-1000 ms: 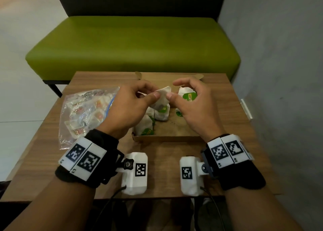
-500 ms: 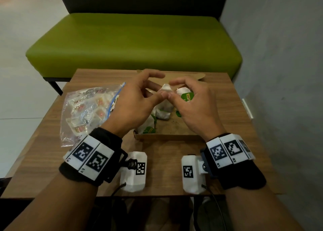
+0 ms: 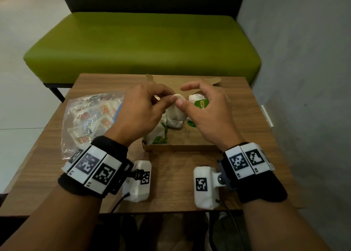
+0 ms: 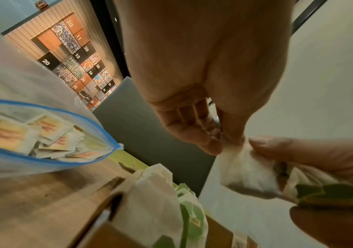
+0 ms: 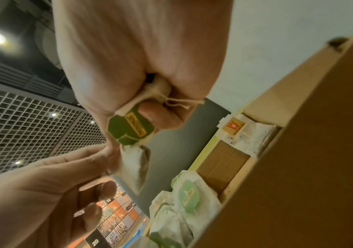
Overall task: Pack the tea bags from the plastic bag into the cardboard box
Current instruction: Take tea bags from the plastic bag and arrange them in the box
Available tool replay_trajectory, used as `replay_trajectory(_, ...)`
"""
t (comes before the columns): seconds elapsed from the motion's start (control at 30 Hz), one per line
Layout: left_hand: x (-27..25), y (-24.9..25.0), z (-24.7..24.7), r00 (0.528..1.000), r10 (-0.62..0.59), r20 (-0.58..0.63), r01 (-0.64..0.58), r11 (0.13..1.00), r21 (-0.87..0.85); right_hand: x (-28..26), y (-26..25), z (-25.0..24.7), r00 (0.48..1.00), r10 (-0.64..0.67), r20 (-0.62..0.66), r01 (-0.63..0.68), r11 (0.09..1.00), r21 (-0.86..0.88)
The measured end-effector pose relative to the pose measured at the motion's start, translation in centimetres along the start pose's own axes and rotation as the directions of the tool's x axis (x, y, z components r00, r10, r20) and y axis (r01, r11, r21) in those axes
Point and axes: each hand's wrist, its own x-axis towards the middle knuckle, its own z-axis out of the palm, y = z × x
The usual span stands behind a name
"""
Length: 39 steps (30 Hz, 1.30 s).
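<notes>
Over the open cardboard box [image 3: 180, 147] my two hands meet. My left hand [image 3: 171, 97] [image 4: 224, 142] pinches the top corner of a white tea bag [image 3: 176, 110] [image 4: 247, 174] [image 5: 134, 167], which hangs down. My right hand [image 3: 182, 97] [image 5: 148, 107] grips a tea bag with a green tag [image 3: 200, 104] [image 5: 129, 130] [image 4: 330, 196], and its thumb also touches the white bag. Several green-tagged tea bags [image 3: 156, 136] [image 5: 184, 201] lie in the box's left part. The clear plastic bag [image 3: 89, 117] [image 4: 33, 134] with a blue zip lies to the left, holding several packets.
The box and plastic bag lie on a small wooden table [image 3: 171, 174]. A green bench [image 3: 142, 45] stands behind it and a grey wall [image 3: 303, 79] runs close on the right. The box lid [image 3: 190, 80] is folded back toward the bench.
Both hands stay together over the box. My left hand's raised fingers have curled back down, and my right forefinger has lifted off the tea bag.
</notes>
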Motion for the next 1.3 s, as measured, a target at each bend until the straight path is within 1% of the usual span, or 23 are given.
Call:
replay_trajectory(0.13, 0.1, -0.1, 0.0, 1.0, 0.018, 0.023, -0.02, 0.995, 0.097, -0.1, 0.3, -0.1, 0.997, 0.031, 0.07, -0.028, 0.999, -0.035)
replay_trajectory(0.2, 0.2, -0.2, 0.0, 1.0, 0.007, 0.023, -0.01, 0.994, 0.111, -0.1, 0.7, -0.2, 0.984, 0.096, 0.147, -0.088, 0.994, -0.063)
replay_trajectory(0.27, 0.2, -0.4, 0.0, 0.999, -0.03, 0.043, 0.025, 0.994, 0.109, -0.3, 1.0, -0.2, 0.958, 0.166, 0.235, -0.133, 0.98, -0.149)
replay_trajectory(0.3, 0.2, -0.6, 0.1, 0.997, -0.057, 0.054, 0.05, 0.993, 0.111, -0.3, 1.2, -0.2, 0.949, 0.192, 0.25, -0.144, 0.969, -0.199)
replay_trajectory(0.37, 0.1, -1.1, 0.2, 0.991, -0.122, 0.05, 0.113, 0.983, 0.147, -0.3, 1.6, -0.1, 0.943, 0.227, 0.243, -0.162, 0.952, -0.258)
replay_trajectory(0.43, -0.1, -1.8, 0.0, 0.981, -0.192, 0.003, 0.188, 0.963, 0.194, -0.1, 2.0, 0.2, 0.932, 0.274, 0.239, -0.196, 0.933, -0.303)
replay_trajectory(0.53, -0.4, -3.0, -0.6, 0.947, -0.312, -0.074, 0.321, 0.921, 0.221, 0.2, 2.3, 0.2, 0.901, 0.367, 0.232, -0.273, 0.895, -0.353)
replay_trajectory(0.63, -0.9, -3.8, -0.7, 0.912, -0.405, -0.066, 0.409, 0.885, 0.221, 0.3, 2.2, 0.5, 0.866, 0.434, 0.25, -0.321, 0.864, -0.388)
replay_trajectory(0.73, -1.3, -4.0, -0.5, 0.896, -0.442, -0.037, 0.438, 0.87, 0.228, 0.5, 2.3, 1.1, 0.868, 0.451, 0.206, -0.328, 0.835, -0.442)
replay_trajectory(0.8, -1.3, -4.0, -0.5, 0.891, -0.452, -0.033, 0.449, 0.87, 0.202, 0.7, 2.3, 1.5, 0.875, 0.452, 0.175, -0.345, 0.834, -0.432)
replay_trajectory(0.97, -1.2, -4.0, -0.6, 0.88, -0.474, -0.025, 0.471, 0.865, 0.173, 0.8, 2.5, 2.0, 0.871, 0.465, 0.159, -0.366, 0.83, -0.421)
replay_trajectory(1.0, -1.3, -3.9, -0.5, 0.88, -0.475, -0.025, 0.472, 0.864, 0.174, 0.7, 2.5, 1.9, 0.88, 0.455, 0.136, -0.364, 0.83, -0.423)
replay_trajectory(1.03, -1.2, -3.9, -0.5, 0.883, -0.469, -0.031, 0.466, 0.865, 0.185, 0.7, 2.5, 1.7, 0.894, 0.44, 0.089, -0.371, 0.835, -0.407)
replay_trajectory(1.07, -1.2, -3.8, -0.6, 0.892, -0.45, -0.046, 0.449, 0.869, 0.21, 0.7, 2.6, 1.5, 0.905, 0.424, 0.019, -0.391, 0.851, -0.35)
replay_trajectory(1.1, -1.1, -3.5, -0.6, 0.909, -0.411, -0.066, 0.415, 0.879, 0.235, 0.8, 2.5, 1.3, 0.907, 0.417, -0.06, -0.418, 0.872, -0.255)
replay_trajectory(1.13, -0.9, -2.9, -0.7, 0.929, -0.361, -0.08, 0.369, 0.897, 0.244, 0.9, 2.3, 1.2, 0.895, 0.428, -0.126, -0.443, 0.886, -0.136)
replay_trajectory(1.17, -0.7, -2.1, -0.8, 0.948, -0.306, -0.086, 0.318, 0.919, 0.231, 1.0, 2.0, 1.2, 0.872, 0.466, -0.153, -0.473, 0.881, -0.009)
replay_trajectory(1.2, -0.6, -1.2, -0.8, 0.963, -0.258, -0.075, 0.268, 0.943, 0.196, 1.2, 1.6, 1.3, 0.845, 0.515, -0.142, -0.504, 0.857, 0.111)
replay_trajectory(1.23, -0.5, -0.2, -0.8, 0.975, -0.218, -0.038, 0.222, 0.964, 0.149, 1.2, 1.2, 1.4, 0.821, 0.562, -0.102, -0.531, 0.817, 0.225)
replay_trajectory(1.3, -0.5, 1.7, -0.5, 0.982, -0.169, 0.089, 0.164, 0.984, 0.063, 1.1, 0.3, 1.6, 0.782, 0.622, 0.05, -0.579, 0.693, 0.43)
